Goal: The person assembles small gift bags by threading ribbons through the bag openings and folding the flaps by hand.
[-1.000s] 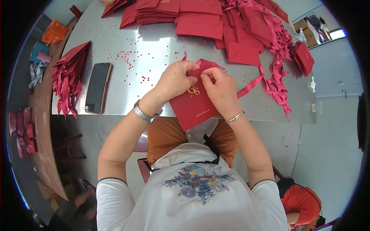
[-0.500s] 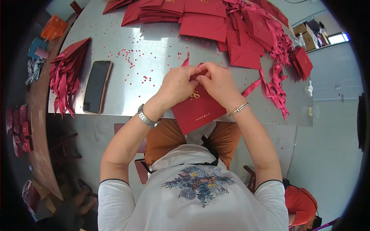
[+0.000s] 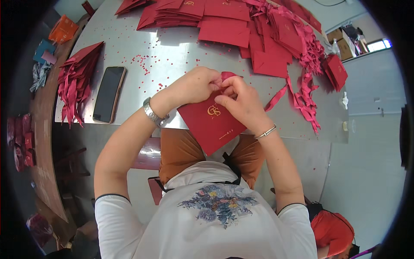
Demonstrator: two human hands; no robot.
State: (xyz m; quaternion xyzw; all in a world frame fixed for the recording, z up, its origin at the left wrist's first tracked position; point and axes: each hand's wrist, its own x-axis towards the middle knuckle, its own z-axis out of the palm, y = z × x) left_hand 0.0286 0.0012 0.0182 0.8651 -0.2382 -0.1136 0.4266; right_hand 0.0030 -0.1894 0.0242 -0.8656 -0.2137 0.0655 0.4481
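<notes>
- Dark red flat card envelope with a small gold emblem: held above the near edge of the grey metal table, partly over the lap, directly in front of the body.
- Long axis of the envelope: runs diagonally, upper end at the fingertips, lower corner pointing down toward the torso.
- Left hand: closed in a pinch on the envelope's upper edge, where a short red ribbon end shows between the fingers.
- Right hand: closed likewise, fingers curled over the upper right part of the envelope, thumb pressed on its face.
- Both hands meeting at the same upper end, touching one another; neither clearly nearer. Lower part of the envelope unsupported.
- Elsewhere on the table, well apart from the hands: black smartphone lying flat to the left, bundle of red ribbons beside it, stacks of matching red envelopes at the far side, loose red ribbon strips to the right.
</notes>
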